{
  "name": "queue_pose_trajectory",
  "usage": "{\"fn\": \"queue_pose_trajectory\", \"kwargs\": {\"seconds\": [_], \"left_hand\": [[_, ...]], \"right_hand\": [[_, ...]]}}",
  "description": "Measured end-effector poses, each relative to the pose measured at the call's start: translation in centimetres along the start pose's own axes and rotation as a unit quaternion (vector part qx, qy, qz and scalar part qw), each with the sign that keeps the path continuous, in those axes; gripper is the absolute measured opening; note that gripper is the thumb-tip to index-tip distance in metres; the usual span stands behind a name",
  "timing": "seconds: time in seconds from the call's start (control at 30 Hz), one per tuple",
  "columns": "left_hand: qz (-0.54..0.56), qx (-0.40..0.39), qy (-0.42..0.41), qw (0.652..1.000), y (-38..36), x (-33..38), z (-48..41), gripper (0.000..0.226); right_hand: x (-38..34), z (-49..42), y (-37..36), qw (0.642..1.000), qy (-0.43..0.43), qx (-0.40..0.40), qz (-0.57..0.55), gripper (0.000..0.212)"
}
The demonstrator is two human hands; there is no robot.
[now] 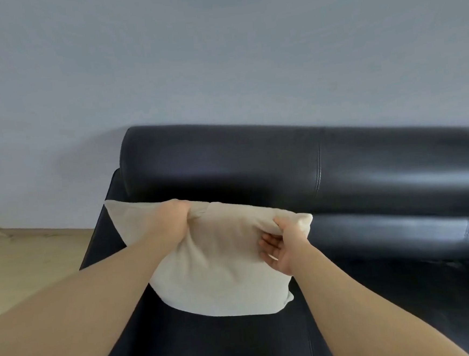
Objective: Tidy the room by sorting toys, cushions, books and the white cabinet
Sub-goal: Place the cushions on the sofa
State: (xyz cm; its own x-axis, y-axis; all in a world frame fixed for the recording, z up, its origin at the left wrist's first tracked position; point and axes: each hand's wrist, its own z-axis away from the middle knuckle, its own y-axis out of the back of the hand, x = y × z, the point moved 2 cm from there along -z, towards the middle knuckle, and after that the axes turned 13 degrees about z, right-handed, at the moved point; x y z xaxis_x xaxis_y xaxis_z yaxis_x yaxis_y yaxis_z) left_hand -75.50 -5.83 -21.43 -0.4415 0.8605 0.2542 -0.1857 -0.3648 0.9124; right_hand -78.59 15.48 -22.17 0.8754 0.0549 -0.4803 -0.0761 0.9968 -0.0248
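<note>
Cushion [223,265]: cream fabric, square, held upright with one flat face toward the camera. It sits at the left end of the sofa [254,162], in front of the backrest and above the seat. Its upper left corner overlaps the armrest [101,244]. Its lower edge lies against the dark seat area. Whether that edge rests on the seat or hangs just above it cannot be determined.

Left hand [172,222]: clenched on the cushion's top edge, left of centre. The fingers are curled over the edge, and the fabric is bunched into folds beside the knuckles.

Right hand [283,247]: grasping the cushion near its upper right corner. The thumb lies along the top edge, the fingers are curled against the near face, and the fabric is gathered between them.

Both forearms are bare and extend from the lower frame edge toward the cushion.

Sofa: black, glossy, leather-like. A vertical seam [318,171] divides the rounded backrest. The backrest stands against a plain pale wall [218,52].

Floor [24,264]: light wood, visible left of the sofa.
</note>
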Motion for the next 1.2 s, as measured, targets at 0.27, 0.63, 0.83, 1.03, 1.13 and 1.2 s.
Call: {"fn": "queue_pose_trajectory", "kwargs": {"seconds": [0.27,0.63,0.83,1.03,1.13,1.2], "left_hand": [[0.026,-0.002,-0.05,0.998,-2.7,-0.9,1.2,0.063],[0.01,-0.019,-0.007,1.0,-3.8,0.8,4.3,0.064],[0.057,-0.034,-0.07,0.995,-3.8,2.3,6.8,0.059],[0.119,-0.05,-0.135,0.982,-3.8,3.8,10.7,0.055],[0.136,-0.063,-0.19,0.97,-2.9,4.6,14.2,0.05],[0.149,-0.068,-0.216,0.963,-2.2,5.2,16.5,0.047]], "right_hand": [[-1.2,-1.3,-1.1,0.998,0.043,0.004,0.045,0.024],[0.4,0.5,-1.4,0.987,0.082,-0.036,0.131,0.048],[2.2,3.2,-0.4,0.982,0.102,-0.043,0.155,0.067],[6.1,7.3,1.4,0.98,0.13,0.031,0.145,0.058],[9.4,10.6,2.2,0.981,0.151,0.074,0.097,0.053],[11.2,12.6,2.4,0.979,0.167,0.099,0.07,0.053]]}}
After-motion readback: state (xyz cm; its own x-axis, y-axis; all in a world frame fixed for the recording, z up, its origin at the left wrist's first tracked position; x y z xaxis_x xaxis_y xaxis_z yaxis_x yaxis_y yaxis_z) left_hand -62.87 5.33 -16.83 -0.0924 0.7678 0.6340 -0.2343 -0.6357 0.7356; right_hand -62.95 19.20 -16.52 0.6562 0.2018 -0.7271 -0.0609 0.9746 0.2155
